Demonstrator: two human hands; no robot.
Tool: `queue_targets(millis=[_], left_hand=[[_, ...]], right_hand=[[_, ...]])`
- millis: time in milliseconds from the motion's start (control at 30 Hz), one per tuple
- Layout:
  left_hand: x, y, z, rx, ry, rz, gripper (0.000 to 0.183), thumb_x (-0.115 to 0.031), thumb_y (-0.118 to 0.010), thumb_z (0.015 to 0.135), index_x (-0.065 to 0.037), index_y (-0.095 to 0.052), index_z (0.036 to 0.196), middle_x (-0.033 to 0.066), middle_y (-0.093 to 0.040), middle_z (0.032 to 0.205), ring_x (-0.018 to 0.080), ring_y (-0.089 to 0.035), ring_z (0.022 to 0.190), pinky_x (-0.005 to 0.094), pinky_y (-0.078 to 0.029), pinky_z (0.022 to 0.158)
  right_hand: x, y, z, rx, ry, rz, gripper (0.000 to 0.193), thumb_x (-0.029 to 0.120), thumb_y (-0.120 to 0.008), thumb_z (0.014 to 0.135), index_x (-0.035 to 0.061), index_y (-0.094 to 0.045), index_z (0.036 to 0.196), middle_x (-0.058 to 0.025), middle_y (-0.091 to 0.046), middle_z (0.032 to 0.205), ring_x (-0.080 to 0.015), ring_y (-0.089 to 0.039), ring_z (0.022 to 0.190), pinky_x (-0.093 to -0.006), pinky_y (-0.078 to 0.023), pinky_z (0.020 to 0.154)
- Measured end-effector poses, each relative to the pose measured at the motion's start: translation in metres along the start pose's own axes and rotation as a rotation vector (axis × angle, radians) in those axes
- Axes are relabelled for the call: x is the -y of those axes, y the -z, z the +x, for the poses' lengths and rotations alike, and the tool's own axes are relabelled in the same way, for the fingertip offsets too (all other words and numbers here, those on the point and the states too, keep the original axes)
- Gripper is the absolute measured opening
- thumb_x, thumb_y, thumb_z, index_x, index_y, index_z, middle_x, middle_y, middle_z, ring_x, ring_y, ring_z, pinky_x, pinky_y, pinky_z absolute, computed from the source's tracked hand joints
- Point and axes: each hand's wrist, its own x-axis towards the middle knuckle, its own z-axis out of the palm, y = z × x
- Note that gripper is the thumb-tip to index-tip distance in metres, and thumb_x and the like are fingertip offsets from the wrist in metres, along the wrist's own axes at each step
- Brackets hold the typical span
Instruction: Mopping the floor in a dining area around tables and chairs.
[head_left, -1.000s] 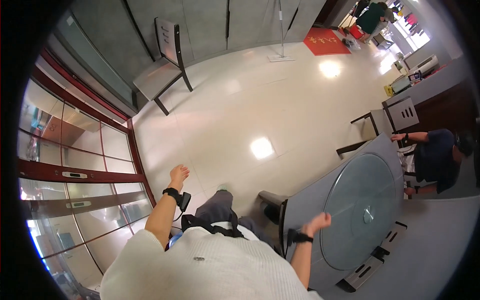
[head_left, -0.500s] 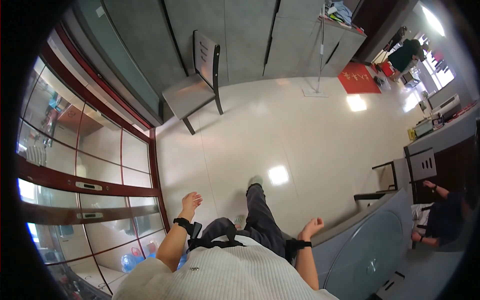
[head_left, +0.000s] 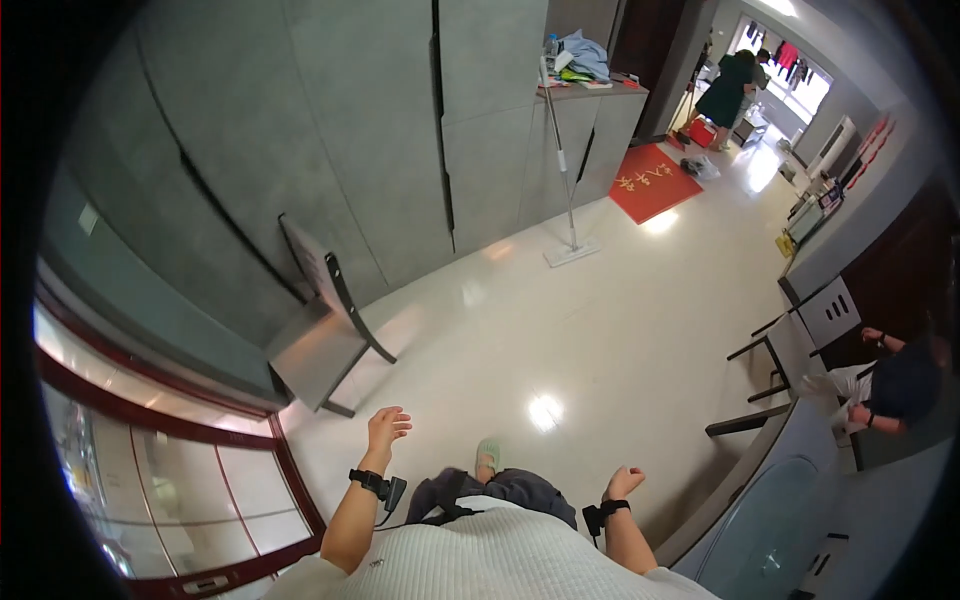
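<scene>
My left hand [head_left: 386, 432] hangs in the air over the pale tiled floor [head_left: 440, 345], its fingers stretched and apart, holding nothing. The grey chair [head_left: 315, 345] by the cabinets is the nearest object ahead of it. Out to the right, my right hand [head_left: 624, 484] is also in mid-air with its fingers curled in. I see nothing in it. The grey dining table [head_left: 700, 540] with a round glass turntable [head_left: 770, 530] lies beside that arm. Both wrists wear black straps.
A flat mop [head_left: 562, 160] leans upright on the grey cabinets [head_left: 370, 130]. Beyond lies a red mat [head_left: 655, 183]. Red-framed glass doors [head_left: 215, 470] border the left. At right, a person [head_left: 905, 385] is near the table and another chair [head_left: 800, 330]. Two people [head_left: 735, 90] stand far off.
I have stepped forward and the view has swung to the right. The chair, mop and mat appear nearer and farther left. Both hands stay empty-looking and in the air.
</scene>
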Motion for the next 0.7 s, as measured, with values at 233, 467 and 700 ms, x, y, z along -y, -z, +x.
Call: queue_targets(millis=[233, 467, 700], left_hand=[[-0.074, -0.052, 0.115, 0.107, -0.006, 0.099, 0.019, -0.017, -0.043, 0.079, -0.003, -0.051, 0.088, 0.0105, -0.058, 0.075, 0.0155, -0.056, 0.059, 0.0225, -0.043, 0.05], [-0.189, -0.135, 0.295, 0.351, -0.233, 0.271, 0.019, -0.019, -0.047, 0.079, -0.002, -0.051, 0.087, 0.0079, -0.057, 0.072, 0.0125, -0.055, 0.058, 0.0203, -0.042, 0.048], [-0.376, -0.326, 0.45, 0.614, -0.649, 0.56, 0.017, -0.018, -0.049, 0.077, -0.002, -0.052, 0.083, 0.0059, -0.058, 0.072, 0.0118, -0.055, 0.064, 0.0229, -0.044, 0.055]], right_hand=[[0.083, -0.118, 0.011, 0.104, 0.021, -0.031, 0.028, 0.002, -0.045, 0.067, -0.0018, -0.036, 0.093, -0.0144, -0.04, 0.09, -0.0229, -0.042, 0.086, -0.03, -0.033, 0.079], [0.093, -0.207, 0.025, -0.024, -0.062, -0.101, 0.031, 0.004, -0.049, 0.064, -0.0031, -0.036, 0.092, -0.0149, -0.041, 0.088, -0.0246, -0.042, 0.084, -0.0327, -0.034, 0.077], [0.067, -0.259, 0.029, -0.415, -0.573, -0.151, 0.042, 0.002, -0.05, 0.064, -0.0094, -0.03, 0.099, -0.0252, -0.046, 0.096, -0.0312, -0.052, 0.083, -0.0358, -0.043, 0.07]])
